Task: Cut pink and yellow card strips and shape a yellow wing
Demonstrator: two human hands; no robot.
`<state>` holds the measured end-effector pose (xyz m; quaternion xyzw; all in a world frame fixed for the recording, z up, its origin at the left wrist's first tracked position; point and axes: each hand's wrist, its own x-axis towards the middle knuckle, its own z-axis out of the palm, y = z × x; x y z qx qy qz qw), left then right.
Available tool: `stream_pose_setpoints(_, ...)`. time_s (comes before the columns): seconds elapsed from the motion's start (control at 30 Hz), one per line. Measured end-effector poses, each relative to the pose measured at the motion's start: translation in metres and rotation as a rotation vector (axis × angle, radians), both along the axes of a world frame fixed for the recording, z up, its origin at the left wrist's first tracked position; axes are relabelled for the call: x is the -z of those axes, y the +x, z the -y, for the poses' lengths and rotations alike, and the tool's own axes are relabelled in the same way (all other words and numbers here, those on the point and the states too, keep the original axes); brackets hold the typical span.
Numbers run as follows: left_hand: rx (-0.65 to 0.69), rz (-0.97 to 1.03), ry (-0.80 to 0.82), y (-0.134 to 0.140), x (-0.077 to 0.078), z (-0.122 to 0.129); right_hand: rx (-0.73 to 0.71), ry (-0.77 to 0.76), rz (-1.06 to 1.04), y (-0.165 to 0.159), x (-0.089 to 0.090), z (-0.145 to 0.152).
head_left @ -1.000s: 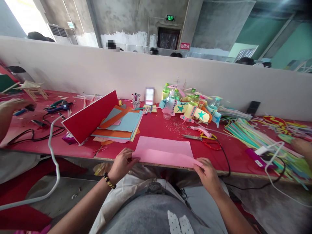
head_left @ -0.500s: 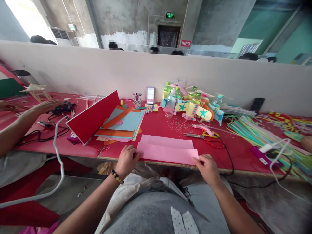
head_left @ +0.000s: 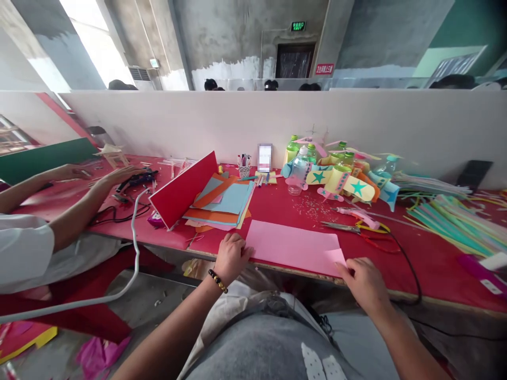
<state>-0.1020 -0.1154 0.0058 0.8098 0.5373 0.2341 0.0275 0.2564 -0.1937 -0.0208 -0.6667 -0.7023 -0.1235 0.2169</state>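
Observation:
A sheet of pink paper lies along the front edge of the red table, its long side towards me. Near its right end the edge of a second layer shows; whether this is a fold or another sheet I cannot tell. My left hand, with a beaded bracelet at the wrist, has curled fingers and the thumb on the paper's left end. At the near right corner my right hand pinches the paper between thumb and fingers. Left of the paper lies a pile of coloured sheets. Scissors rest beyond its right end.
A red board leans upright on the left. Bottle planes stand at the back, near a pink glue gun and paper strips. A phone stands by a pen cup. A co-worker's arms reach in from the left.
The view has turned left, so things sit further right. The pink paper's near layer, before offset along its whole length, now shows a separate edge only near the right corner. Both hands stay on it.

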Motion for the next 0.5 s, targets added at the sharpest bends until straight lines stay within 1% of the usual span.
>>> stream_pose_setpoints(0.2, 0.014, -0.031, 0.030, 0.001, 0.000, -0.001, 0.032, -0.031, 0.063, -0.006, -0.004, 0.000)
stream_pose_setpoints(0.5, 0.021, -0.053, 0.074, 0.001, 0.001, -0.001, 0.149, -0.068, 0.116, -0.016, -0.013, 0.003)
